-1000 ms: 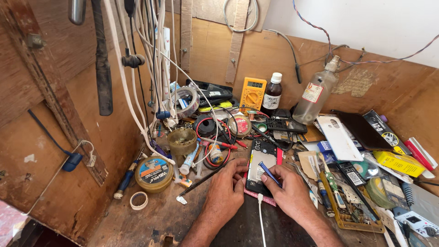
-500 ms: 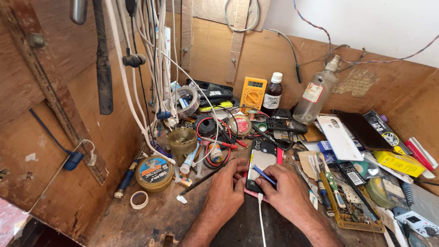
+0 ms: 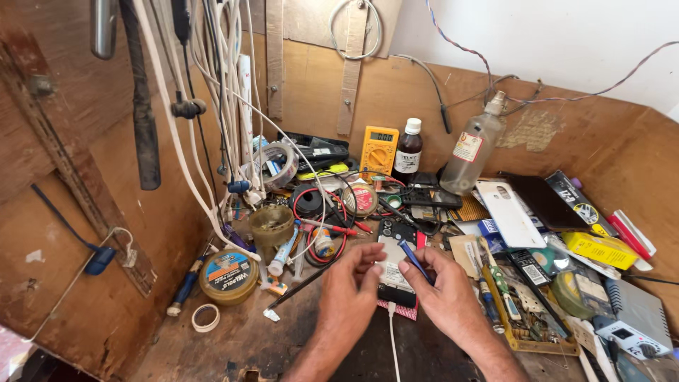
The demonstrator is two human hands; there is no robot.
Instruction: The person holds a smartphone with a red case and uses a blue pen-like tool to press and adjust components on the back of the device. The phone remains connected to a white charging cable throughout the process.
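On the crowded desk (image 3: 177, 354) we see one opened phone (image 3: 393, 263) lying back-up, between our two hands and touching both. Our left hand (image 3: 348, 293) pinches its left edge, and our right hand (image 3: 444, 293) grips one blue tool (image 3: 414, 260) with its tip on the phone. We think the tool can slip and scratch the inner parts, because the hold is light. Two bottles (image 3: 408, 147) stand behind, beside one yellow meter (image 3: 379, 150). One white cable (image 3: 393, 339) in the phone's bottom may pull it.
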